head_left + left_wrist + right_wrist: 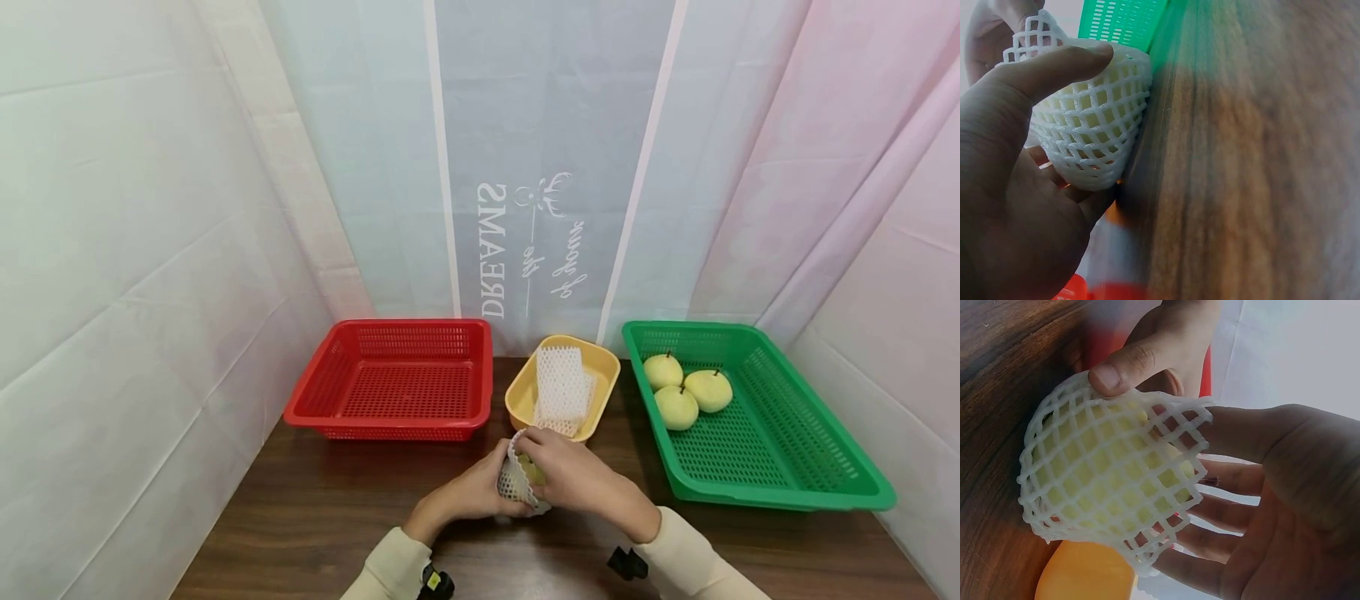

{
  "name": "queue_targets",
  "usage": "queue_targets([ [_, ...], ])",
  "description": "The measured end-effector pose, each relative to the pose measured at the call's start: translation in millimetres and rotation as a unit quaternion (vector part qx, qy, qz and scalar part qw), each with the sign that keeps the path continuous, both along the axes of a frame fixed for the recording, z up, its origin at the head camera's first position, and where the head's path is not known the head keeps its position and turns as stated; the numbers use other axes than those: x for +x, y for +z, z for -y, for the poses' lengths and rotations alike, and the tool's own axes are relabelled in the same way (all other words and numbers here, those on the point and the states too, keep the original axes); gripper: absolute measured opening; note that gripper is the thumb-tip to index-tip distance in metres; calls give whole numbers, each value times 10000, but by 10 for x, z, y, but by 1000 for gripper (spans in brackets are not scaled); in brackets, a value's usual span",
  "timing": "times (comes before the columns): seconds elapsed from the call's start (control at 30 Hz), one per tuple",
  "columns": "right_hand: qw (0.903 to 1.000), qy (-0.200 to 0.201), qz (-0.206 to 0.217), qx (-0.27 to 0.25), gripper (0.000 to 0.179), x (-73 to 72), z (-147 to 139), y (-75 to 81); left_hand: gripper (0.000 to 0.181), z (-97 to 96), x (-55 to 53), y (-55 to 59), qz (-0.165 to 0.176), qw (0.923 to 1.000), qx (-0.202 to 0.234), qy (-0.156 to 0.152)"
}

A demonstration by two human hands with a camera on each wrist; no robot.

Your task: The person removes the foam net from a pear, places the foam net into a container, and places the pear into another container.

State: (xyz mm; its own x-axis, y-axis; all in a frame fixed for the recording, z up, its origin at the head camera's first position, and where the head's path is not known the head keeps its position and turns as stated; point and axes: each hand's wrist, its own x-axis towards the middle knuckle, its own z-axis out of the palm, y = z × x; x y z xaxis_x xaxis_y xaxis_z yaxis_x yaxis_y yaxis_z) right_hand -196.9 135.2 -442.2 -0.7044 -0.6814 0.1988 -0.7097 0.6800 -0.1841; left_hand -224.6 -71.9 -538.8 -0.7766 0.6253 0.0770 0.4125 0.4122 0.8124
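Note:
A pale yellow-green pear sits inside a white foam fruit net, held low over the table in front of me. My left hand grips the netted pear from the left. In the left wrist view its thumb lies across the mesh, and its other fingers curl underneath. From the other side, my right hand holds the net's open end, several fingers reaching behind the scalloped edge. Their tips are hidden by the mesh. Some of the pear's skin shows bare at the net's mouth in the head view.
Just beyond my hands stands a yellow tray with more white foam nets. A red basket is at the left. On the right, a green basket holds three pears along its left side.

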Motion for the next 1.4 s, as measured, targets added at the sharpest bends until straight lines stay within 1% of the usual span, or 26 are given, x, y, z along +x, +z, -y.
queue_targets([
  [0.13, 9999, 30, -97, 69, 54, -1, -15, -18, 84, -2, -4, -1, -9, 10000, 8, -68],
  [0.23, 9999, 50, -100, 113, 56, 3, -30, -23, 86, 6, -9, -1, -14, 9999, -88, -81],
  [0.33, 9999, 58, 44, 118, 57, 5, -44, -32, 89, 16, -9, 4, 33, 9997, -218, -90],
  [0.47, 9995, 5, 311, 100, 58, 1, -53, -48, 90, 23, -3, 24, 139, 9992, -339, -177],
  [0.63, 9988, -43, 483, 77, 60, -7, -55, -68, 88, 29, -8, 26, 69, 9983, -491, -297],
  [0.83, 9977, -57, 670, 50, 63, -11, -56, -90, 86, 30, -17, 23, -49, 9978, -586, -316],
  [1.0, 9974, -168, 693, 124, 65, -8, -59, -98, 85, 27, -17, 29, -104, 9976, -623, -276],
  [1.23, 9976, -338, 580, 148, 66, -6, -79, -119, 87, 21, -13, 34, -17, 9975, -694, -162],
  [1.4, 9976, -415, 542, 103, 64, -11, -96, -139, 86, 17, -25, 18, -36, 9975, -685, -140],
])
